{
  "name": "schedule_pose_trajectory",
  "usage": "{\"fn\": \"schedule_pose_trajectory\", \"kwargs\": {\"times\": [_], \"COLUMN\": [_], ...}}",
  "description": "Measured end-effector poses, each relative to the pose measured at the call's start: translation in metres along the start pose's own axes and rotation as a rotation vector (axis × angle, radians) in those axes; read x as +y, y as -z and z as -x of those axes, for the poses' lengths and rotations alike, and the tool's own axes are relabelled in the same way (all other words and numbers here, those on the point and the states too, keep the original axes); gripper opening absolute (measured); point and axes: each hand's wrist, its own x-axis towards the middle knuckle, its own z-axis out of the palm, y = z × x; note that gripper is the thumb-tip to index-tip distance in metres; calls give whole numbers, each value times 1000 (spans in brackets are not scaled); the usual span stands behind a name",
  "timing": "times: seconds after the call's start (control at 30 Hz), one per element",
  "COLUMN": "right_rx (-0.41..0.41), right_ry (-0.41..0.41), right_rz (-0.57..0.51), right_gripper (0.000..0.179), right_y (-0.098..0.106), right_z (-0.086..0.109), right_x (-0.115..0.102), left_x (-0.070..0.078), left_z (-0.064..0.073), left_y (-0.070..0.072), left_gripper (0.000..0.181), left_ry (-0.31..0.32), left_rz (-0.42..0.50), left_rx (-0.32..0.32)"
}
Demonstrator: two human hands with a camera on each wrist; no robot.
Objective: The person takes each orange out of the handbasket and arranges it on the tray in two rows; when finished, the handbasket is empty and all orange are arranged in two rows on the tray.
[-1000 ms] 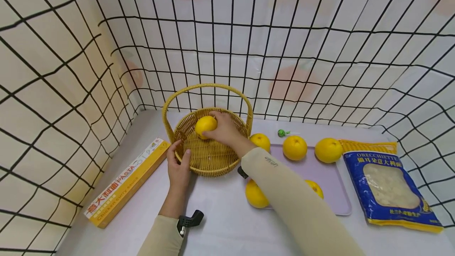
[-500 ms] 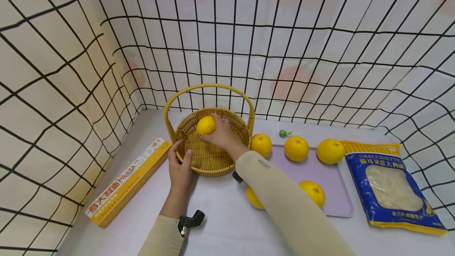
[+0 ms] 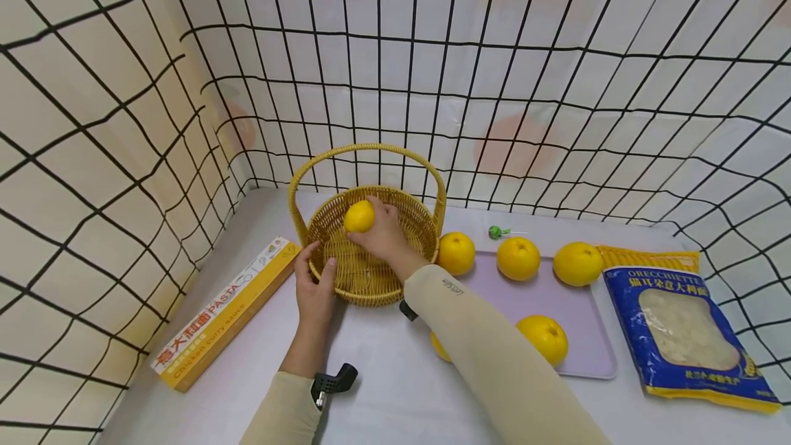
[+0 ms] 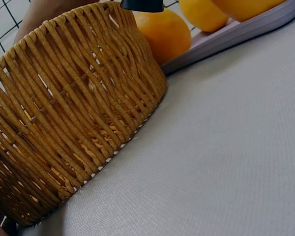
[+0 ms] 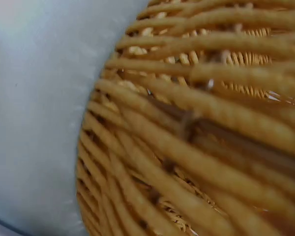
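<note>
My right hand [image 3: 384,232] holds an orange [image 3: 360,215] over the inside of the wicker basket [image 3: 363,299], its fingers and thumb around the fruit's right side. My left hand [image 3: 315,290] grips the basket's front left rim. In the left wrist view the basket's woven wall [image 4: 78,98] fills the left part. Only the basket's weave [image 5: 187,123] and the pale table show in the right wrist view; the right hand and orange are hidden there. Right of the basket, several more oranges [image 3: 518,258] rest on or beside a lilac tray [image 3: 575,321].
A long yellow pasta box [image 3: 225,318] lies slanted left of the basket. A blue bag of orecchiette [image 3: 686,335] lies right of the tray. Behind the tray is a small green item [image 3: 496,232]. Black wire mesh [image 3: 408,88] surrounds the table's back and sides.
The right hand still holds the orange over the basket, with its forearm shifted left and uncovering the front tray orange. The left hand stays on the rim. The head view has shifted slightly.
</note>
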Motion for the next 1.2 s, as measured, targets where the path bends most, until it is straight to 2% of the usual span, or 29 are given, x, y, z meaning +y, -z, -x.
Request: {"fn": "schedule_pose_trajectory", "kwargs": {"times": [0.17,0.33,0.43,0.57,0.67,0.77,1.07,1.2], "right_rx": [32,56,55,53,53,50,47,46], "right_ry": [-9,-20,-10,-9,-11,-3,0,8], "right_rz": [-30,-14,-10,-5,5,16,0,-4], "right_gripper": [91,89,87,84,81,80,82,84], "right_y": [-6,-11,-12,-13,-14,-13,-9,-10], "right_z": [-3,-7,-8,-8,-9,-9,-9,-9], "right_x": [3,8,8,8,7,6,8,10], "left_x": [0,0,16,20,6,2,3,12], "left_z": [0,0,4,5,0,-1,0,4], "left_y": [-1,-3,-4,-3,-2,-1,-1,-2], "left_gripper": [47,46,46,47,48,47,46,47], "left_ry": [-11,-9,16,37,27,21,6,14], "left_rz": [2,-2,5,5,3,-7,-8,-7], "left_rx": [6,4,-6,-4,10,14,8,4]}}
